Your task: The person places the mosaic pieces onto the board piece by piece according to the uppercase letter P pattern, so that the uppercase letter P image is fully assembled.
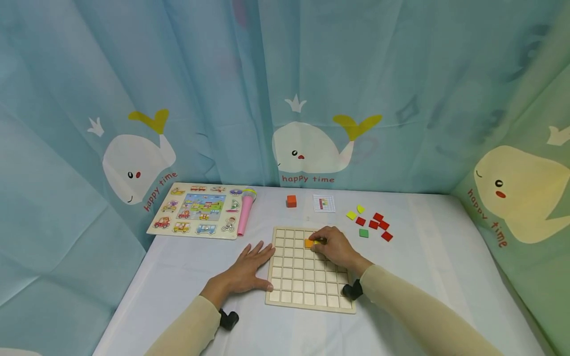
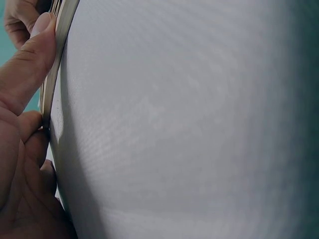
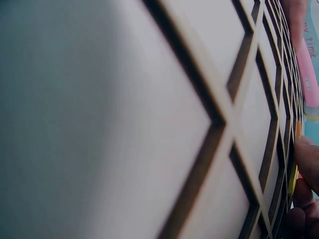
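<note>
A wooden grid board (image 1: 291, 273) lies flat, its small square cells divided by raised ridges. My left hand (image 1: 247, 269) is at the board's left edge with fingers spread, and its thumb (image 2: 35, 55) touches the rim in the left wrist view. Over the upper part of the board, my right hand (image 1: 336, 247) pinches a small yellow tile (image 3: 292, 181) between thumb and fingers, low at the cells. Just left of those fingertips, an orange tile (image 1: 308, 243) sits in a cell. The fingers partly hide the yellow tile.
Right of the board lie several red tiles (image 1: 387, 236), a green tile (image 1: 363, 233) and yellow tiles (image 1: 351, 215). Behind it are a red cube (image 1: 291, 201) and a printed grid card (image 1: 324, 203). A vehicle puzzle board (image 1: 160, 210) and pink toy microphone (image 1: 245, 215) lie at the left.
</note>
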`<state>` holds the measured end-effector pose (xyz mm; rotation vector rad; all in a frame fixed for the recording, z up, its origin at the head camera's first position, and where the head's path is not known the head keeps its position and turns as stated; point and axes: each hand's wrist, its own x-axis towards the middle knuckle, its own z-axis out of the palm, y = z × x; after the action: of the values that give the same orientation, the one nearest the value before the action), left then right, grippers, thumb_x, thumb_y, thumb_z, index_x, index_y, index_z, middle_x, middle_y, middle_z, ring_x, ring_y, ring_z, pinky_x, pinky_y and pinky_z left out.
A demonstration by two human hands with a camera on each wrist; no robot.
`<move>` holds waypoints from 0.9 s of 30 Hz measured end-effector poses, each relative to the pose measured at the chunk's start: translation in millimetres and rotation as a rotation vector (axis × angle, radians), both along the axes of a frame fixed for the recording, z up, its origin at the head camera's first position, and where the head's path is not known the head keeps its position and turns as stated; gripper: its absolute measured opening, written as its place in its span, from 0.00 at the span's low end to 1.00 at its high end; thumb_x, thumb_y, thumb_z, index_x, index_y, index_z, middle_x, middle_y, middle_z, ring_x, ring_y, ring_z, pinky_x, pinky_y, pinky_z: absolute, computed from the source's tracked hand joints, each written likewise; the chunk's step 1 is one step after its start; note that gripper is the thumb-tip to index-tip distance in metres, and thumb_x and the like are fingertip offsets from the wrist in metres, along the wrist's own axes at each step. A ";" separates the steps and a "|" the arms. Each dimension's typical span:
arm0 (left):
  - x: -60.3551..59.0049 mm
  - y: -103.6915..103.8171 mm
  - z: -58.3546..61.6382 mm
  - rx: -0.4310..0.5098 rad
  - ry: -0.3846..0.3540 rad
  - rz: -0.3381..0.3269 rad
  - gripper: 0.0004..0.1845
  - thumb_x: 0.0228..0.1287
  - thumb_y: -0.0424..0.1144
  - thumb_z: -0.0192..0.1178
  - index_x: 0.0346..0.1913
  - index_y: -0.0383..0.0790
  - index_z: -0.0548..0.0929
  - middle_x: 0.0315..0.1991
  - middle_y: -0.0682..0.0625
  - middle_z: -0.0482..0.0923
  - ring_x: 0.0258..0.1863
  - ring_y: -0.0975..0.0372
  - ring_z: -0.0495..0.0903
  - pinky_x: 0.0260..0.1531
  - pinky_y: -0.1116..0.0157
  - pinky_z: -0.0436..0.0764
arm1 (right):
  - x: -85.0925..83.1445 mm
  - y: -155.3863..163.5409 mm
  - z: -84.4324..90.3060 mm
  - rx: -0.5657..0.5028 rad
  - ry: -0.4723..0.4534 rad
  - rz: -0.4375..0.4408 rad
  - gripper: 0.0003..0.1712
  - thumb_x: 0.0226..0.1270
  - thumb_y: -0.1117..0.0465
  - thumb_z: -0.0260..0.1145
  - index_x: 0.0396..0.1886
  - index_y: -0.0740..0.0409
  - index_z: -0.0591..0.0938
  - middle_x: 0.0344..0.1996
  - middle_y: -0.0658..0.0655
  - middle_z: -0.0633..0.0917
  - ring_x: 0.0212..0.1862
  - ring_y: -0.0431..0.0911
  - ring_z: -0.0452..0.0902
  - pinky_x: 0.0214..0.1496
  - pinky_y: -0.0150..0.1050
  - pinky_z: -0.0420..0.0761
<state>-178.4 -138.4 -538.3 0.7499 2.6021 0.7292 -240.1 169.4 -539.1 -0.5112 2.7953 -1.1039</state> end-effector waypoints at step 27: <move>0.5 0.8 0.2 0.004 0.014 -0.010 0.57 0.49 0.64 0.68 0.78 0.48 0.52 0.79 0.54 0.46 0.80 0.55 0.38 0.78 0.49 0.34 | -0.6 15.5 15.9 -0.146 -0.163 -0.090 0.17 0.65 0.53 0.68 0.53 0.46 0.84 0.50 0.49 0.81 0.51 0.48 0.71 0.52 0.44 0.75</move>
<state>-177.8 -137.6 -538.2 0.7709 2.6089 0.7288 -240.7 184.9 -523.2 -0.2939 2.6337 -1.3120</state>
